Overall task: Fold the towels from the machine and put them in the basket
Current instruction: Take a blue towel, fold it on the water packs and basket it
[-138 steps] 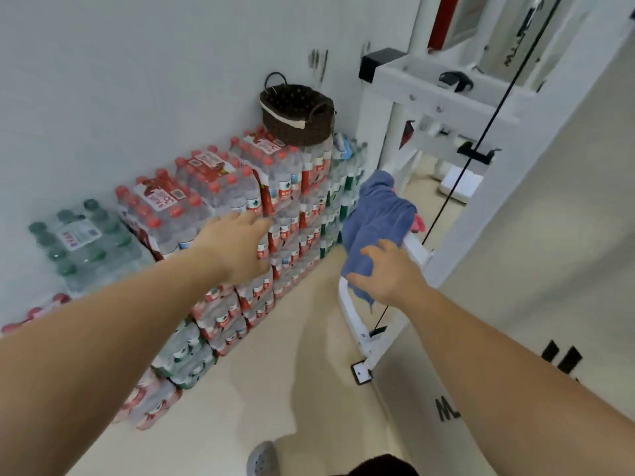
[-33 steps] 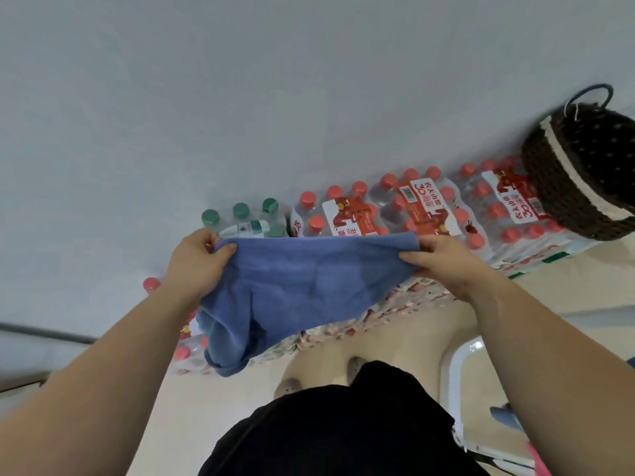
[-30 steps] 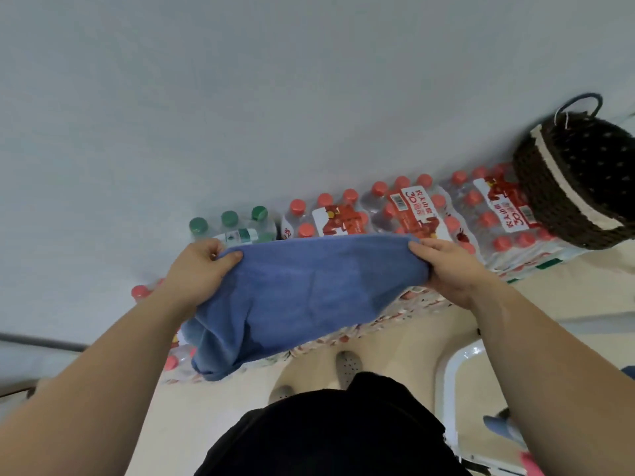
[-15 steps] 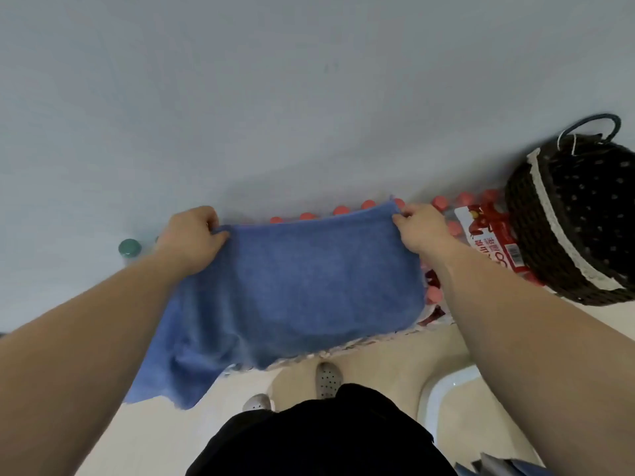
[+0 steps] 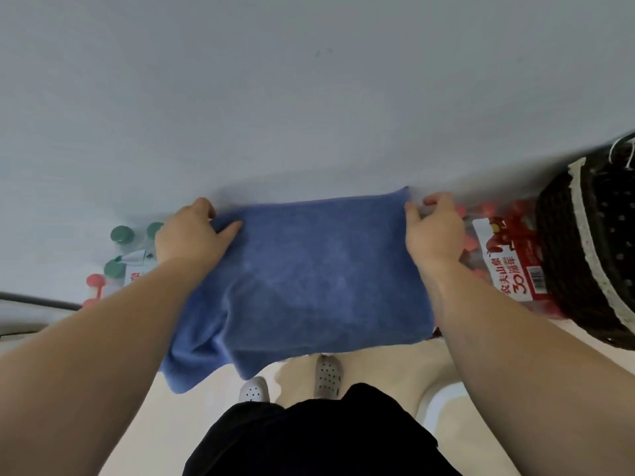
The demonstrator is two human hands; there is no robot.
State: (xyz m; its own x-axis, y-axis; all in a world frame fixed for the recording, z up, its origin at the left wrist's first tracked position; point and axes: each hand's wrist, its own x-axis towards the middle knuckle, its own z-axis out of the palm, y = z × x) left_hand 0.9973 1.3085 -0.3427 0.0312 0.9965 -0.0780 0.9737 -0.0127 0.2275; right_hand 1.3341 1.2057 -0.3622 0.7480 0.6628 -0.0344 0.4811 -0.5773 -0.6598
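Your left hand [image 5: 190, 235] and right hand [image 5: 434, 231] each pinch a far corner of the blue towel [image 5: 302, 280], spread over bottled water packs [image 5: 505, 266]. The dark woven basket [image 5: 594, 255] sits at three o'clock, just beside your right hand.

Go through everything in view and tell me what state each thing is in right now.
blue towel: spread over the bottle packs, near edge hanging
left hand: gripping the towel's far left corner
right hand: pinching the far right corner
basket: on the packs, right of the towel; contents not visible
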